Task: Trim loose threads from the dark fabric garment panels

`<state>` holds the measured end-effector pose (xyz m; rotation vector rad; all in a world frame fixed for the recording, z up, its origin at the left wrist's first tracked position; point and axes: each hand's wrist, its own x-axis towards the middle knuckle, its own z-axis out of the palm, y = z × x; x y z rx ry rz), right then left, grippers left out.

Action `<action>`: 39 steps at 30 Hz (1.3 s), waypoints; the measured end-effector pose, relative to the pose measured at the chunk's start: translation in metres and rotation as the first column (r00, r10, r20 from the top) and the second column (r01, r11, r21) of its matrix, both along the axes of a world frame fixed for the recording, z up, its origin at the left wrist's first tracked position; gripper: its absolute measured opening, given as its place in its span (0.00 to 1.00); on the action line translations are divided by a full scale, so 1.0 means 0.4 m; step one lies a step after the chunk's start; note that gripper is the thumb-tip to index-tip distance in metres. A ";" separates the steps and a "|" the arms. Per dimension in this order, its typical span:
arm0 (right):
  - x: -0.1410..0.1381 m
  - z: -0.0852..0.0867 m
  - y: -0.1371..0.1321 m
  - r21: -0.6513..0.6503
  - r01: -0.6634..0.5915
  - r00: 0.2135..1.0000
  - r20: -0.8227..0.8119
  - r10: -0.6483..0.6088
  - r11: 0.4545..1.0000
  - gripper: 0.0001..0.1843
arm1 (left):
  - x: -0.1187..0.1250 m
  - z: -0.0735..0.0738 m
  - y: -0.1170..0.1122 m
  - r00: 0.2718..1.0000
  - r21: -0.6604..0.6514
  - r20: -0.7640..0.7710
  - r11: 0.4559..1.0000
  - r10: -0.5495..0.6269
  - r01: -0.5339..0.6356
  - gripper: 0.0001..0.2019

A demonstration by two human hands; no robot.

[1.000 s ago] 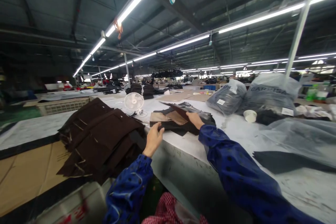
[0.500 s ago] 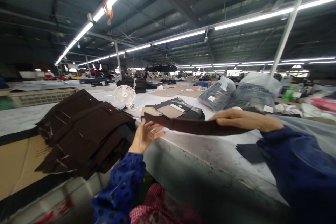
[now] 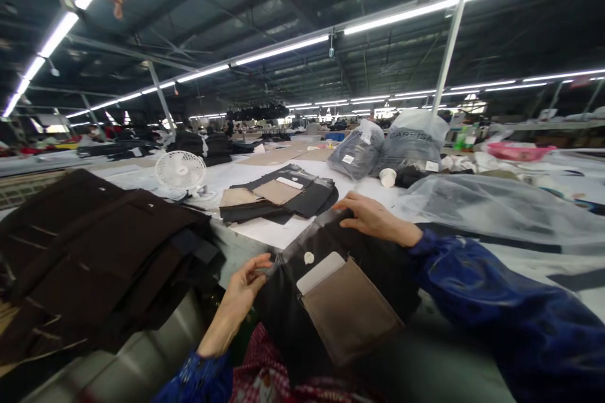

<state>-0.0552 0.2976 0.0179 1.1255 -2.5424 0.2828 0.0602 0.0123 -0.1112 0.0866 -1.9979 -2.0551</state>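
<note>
Black cloth [image 3: 378,258] with a brown pocket [image 3: 352,312] sits around 5 o'clock in the head view, near the body. Left hand [image 3: 236,296] has its 10 o'clock corner nipped, fingers nearly together; right hand [image 3: 371,217] half-curls at its 12 o'clock edge, can't tell how firmly. Looks like the spreading-flat step; next move wants even tension.

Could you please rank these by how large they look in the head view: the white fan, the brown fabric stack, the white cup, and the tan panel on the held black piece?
1. Brown fabric stack
2. Tan panel
3. White fan
4. White cup

The panel's nearness enlarges it.
</note>
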 end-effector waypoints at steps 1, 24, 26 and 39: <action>0.002 0.003 -0.011 0.002 0.030 0.998 -0.057 -0.029 1.000 0.18 | -0.005 -0.004 0.000 1.000 -0.023 -0.005 1.000 0.006 -0.006 0.24; -0.028 -0.009 -0.026 -0.014 0.037 0.807 0.590 -0.022 0.999 0.09 | -0.018 0.048 0.055 0.874 -0.674 -0.484 0.617 0.048 -0.407 0.27; -0.031 -0.014 -0.024 -0.006 0.056 0.791 0.611 -0.041 0.998 0.09 | -0.015 0.061 0.119 0.839 -0.672 -0.543 0.618 -0.036 -0.408 0.24; 0.007 0.024 0.212 -0.267 0.233 0.814 0.580 -0.037 0.935 0.16 | -0.041 -0.012 0.273 0.823 -0.771 -0.465 0.606 -0.327 -0.194 0.17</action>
